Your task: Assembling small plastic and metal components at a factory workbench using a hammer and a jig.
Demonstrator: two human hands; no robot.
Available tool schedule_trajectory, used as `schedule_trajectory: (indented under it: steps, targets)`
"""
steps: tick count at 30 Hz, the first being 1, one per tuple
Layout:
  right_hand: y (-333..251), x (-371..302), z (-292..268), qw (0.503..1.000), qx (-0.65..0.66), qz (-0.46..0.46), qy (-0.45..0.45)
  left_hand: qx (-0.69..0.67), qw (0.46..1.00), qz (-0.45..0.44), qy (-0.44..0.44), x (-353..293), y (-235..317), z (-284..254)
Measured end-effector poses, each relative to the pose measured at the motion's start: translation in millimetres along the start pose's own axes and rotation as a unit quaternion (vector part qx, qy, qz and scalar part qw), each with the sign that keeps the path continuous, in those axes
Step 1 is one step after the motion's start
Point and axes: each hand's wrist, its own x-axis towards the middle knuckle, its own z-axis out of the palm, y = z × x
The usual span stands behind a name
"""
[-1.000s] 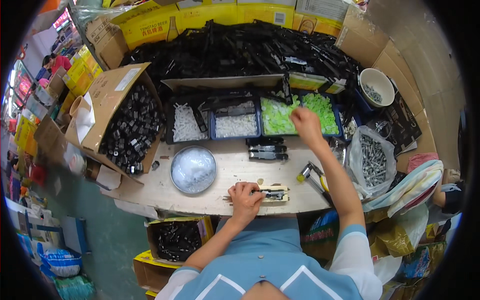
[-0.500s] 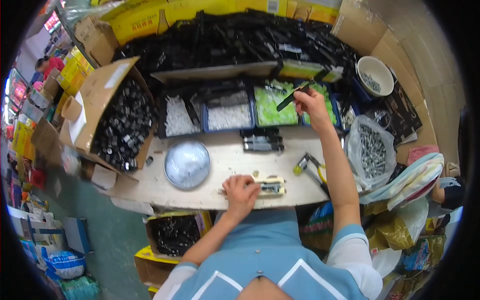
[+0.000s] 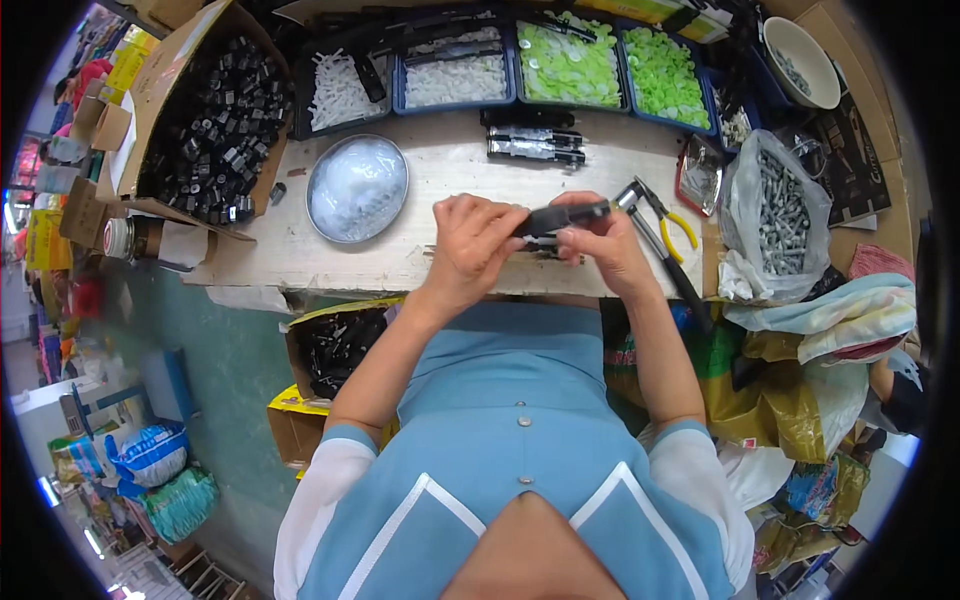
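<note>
Both my hands meet over the near edge of the bench, around a long black plastic piece [image 3: 565, 216]. My left hand [image 3: 468, 250] pinches the piece's left end. The fingers of my right hand [image 3: 610, 248] close on its right part from below. Under the hands lies a small pale fixture with metal parts, mostly hidden. Just beyond sits a short stack of black and silver parts [image 3: 535, 145]. A hammer [image 3: 665, 250] and yellow-handled pliers [image 3: 672, 215] lie to the right of my right hand.
A round metal dish [image 3: 358, 190] stands left, beside a cardboard box of black parts [image 3: 225, 130]. Trays along the back hold white pieces [image 3: 455, 80] and green discs [image 3: 570, 65]. At right are a bag of screws [image 3: 780, 205], a red-rimmed tray [image 3: 698, 175] and a bowl [image 3: 805, 60].
My right hand has come back from the green-disc trays to the near edge with the black piece. My left hand has lifted off the fixture and taken hold too. The view has tilted down.
</note>
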Motion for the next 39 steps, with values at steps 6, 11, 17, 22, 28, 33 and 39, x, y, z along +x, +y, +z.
schedule_trajectory:
  steps: [6, 11, 17, 22, 28, 33, 39]
  targets:
    - [6.8, -18.7, -40.8, 0.987, -0.096, -0.042, 0.126, 0.033, 0.997, 0.034, -0.059, -13.1, -12.1, -16.8]
    - [16.2, -27.9, -57.7, 0.969, -0.168, -0.075, 0.162, 0.085, 0.989, 0.063, -0.100, -17.9, -18.5, -13.9]
    - [18.2, -33.1, -71.5, 0.947, -0.218, -0.089, 0.219, 0.091, 0.986, 0.075, -0.114, -17.4, -22.9, -11.2]
    - [9.2, -37.5, -73.1, 0.945, -0.232, -0.085, 0.214, 0.090, 0.984, 0.089, -0.129, -14.7, -25.9, -12.9]
    - [13.2, -36.0, -76.8, 0.931, -0.268, -0.091, 0.231, 0.067, 0.985, 0.094, -0.128, -14.0, -30.6, -11.8]
    - [16.0, -34.4, -81.5, 0.911, -0.318, -0.096, 0.246, 0.086, 0.978, 0.109, -0.158, -12.7, -29.7, -12.0]
    - [12.5, -33.4, -79.7, 0.867, -0.404, -0.133, 0.259, 0.057, 0.978, 0.087, -0.180, -9.1, -26.0, -17.4]
